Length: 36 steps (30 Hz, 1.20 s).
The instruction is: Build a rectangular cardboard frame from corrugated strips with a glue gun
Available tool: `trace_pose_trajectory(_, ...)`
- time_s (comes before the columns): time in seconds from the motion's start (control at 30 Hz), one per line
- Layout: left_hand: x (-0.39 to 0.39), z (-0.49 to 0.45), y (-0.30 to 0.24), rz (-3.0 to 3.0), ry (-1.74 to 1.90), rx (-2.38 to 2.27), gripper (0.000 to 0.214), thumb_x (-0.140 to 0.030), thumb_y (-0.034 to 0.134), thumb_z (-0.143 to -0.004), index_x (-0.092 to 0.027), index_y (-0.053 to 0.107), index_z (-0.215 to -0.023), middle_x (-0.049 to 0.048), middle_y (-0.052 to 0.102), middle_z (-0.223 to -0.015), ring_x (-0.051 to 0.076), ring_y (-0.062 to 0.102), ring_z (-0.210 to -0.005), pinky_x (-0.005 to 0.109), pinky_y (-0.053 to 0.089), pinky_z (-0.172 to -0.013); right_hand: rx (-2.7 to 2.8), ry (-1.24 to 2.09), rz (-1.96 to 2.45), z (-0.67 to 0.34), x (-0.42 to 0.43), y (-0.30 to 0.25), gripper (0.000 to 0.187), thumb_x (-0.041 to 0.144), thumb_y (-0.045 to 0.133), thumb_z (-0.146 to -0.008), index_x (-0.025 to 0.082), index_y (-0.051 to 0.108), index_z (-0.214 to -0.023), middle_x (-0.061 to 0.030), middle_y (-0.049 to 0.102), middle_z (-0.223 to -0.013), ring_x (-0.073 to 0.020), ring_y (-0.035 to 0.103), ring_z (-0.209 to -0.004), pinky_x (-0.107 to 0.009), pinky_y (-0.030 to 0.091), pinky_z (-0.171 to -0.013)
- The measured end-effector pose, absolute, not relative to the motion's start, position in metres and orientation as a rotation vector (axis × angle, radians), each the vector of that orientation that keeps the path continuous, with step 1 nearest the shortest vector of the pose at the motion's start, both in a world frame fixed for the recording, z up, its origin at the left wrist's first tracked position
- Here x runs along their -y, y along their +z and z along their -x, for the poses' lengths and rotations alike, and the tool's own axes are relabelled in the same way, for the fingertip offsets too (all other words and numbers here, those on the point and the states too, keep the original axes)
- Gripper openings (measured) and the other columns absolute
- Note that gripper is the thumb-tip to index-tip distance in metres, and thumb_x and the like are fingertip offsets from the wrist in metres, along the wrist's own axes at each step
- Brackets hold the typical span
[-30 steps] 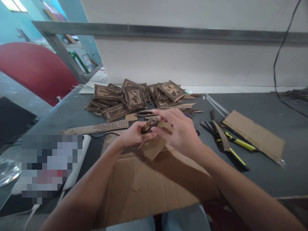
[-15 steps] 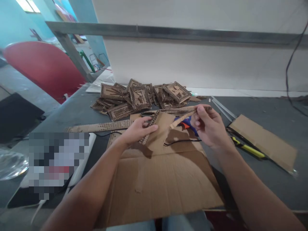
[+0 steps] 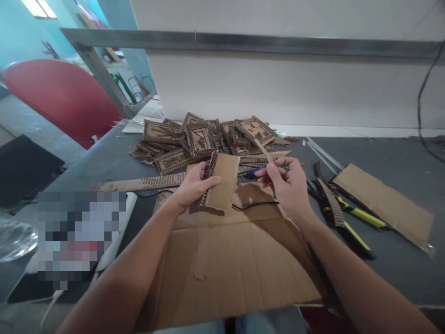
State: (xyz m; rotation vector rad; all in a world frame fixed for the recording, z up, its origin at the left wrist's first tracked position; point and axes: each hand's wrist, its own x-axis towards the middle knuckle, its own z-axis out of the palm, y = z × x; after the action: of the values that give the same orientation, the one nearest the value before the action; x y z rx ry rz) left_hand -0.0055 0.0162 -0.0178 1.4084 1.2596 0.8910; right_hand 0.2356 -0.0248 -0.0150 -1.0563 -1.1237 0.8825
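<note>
Two light-looking pieces are held up near a broad brown cardboard sheet [image 3: 225, 264] lying closest: a small flat rectangular tan cardboard panel [image 3: 224, 181] in the left hand [image 3: 193, 188] and a narrow ridged brown cardboard strip [image 3: 264, 151] in the right hand [image 3: 290, 188]. The left grip pinches the panel at its left edge, thumb on the face, beside a dark corrugated border [image 3: 213, 162]; the panel should be stiff yet crease under hard pressure, so that edge seems the safest hold. The right grip pinches the strip near its lower end; it is probably bendy, easily torn and hardly slippery.

Around the sheet is a dark grey bench [image 3: 392, 162], with black-and-yellow-handled tools [image 3: 365, 218] to the right. Farther back sits a heap of bordered brown cardboard panels [image 3: 201, 139], then a pale wall [image 3: 278, 88], a grey metal rail [image 3: 243, 43] and, at left, a red chair [image 3: 59, 97].
</note>
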Motion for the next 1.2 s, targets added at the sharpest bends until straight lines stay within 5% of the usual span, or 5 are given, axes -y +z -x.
trace_pose_trajectory(0.2, -0.013, 0.004, -0.013, -1.431, 0.840, -1.292, 0.076, -0.053, 0.079, -0.073, -0.016, 0.055, -0.136, 0.0158, 0.067, -0.129, 0.032, 0.065, -0.117, 0.045, 0.053, -0.098, 1.314, 0.747, 1.164, -0.237, 0.028, -0.019, 0.034, 0.057, 0.054, -0.099, 0.023, 0.052, -0.100, -0.0035, 0.074, -0.089, -0.0139, 0.067, -0.066, -0.028, 0.054, -0.060)
trace_pose_trajectory(0.43, -0.013, 0.005, -0.006, -1.552, 0.795, -1.198, 0.065, -0.058, 0.078, -0.074, -0.016, 0.070, -0.123, 0.0133, 0.072, -0.126, 0.034, 0.065, -0.117, 0.042, 0.053, -0.096, 1.619, 0.356, 1.168, -0.242, 0.035, -0.009, 0.023, 0.038, 0.059, -0.098, 0.023, 0.075, -0.104, -0.0066, 0.060, -0.096, -0.0194, 0.061, -0.089, -0.033, 0.054, -0.072)
trace_pose_trajectory(0.7, -0.013, 0.004, -0.004, -1.723, 0.680, -1.207, 0.055, -0.048, 0.082, -0.072, -0.016, 0.069, -0.114, 0.0133, 0.073, -0.116, 0.027, 0.070, -0.102, 0.038, 0.056, -0.085, 1.831, 0.282, 0.910, -0.241, 0.034, -0.003, 0.014, 0.019, 0.071, -0.091, 0.028, 0.074, -0.102, -0.0020, 0.072, -0.088, -0.0175, 0.066, -0.083, -0.033, 0.054, -0.076)
trace_pose_trajectory(1.2, -0.010, -0.001, -0.008, -2.197, 0.629, -1.010, 0.031, -0.043, 0.081, -0.077, -0.025, 0.082, -0.102, 0.0057, 0.079, -0.094, 0.023, 0.071, -0.086, 0.036, 0.053, -0.085, 2.511, 0.303, 0.706, -0.233, 0.046, -0.001, 0.020, 0.017, 0.056, -0.099, 0.021, 0.075, -0.097, -0.0073, 0.073, -0.094, -0.0195, 0.063, -0.087, -0.034, 0.053, -0.078)
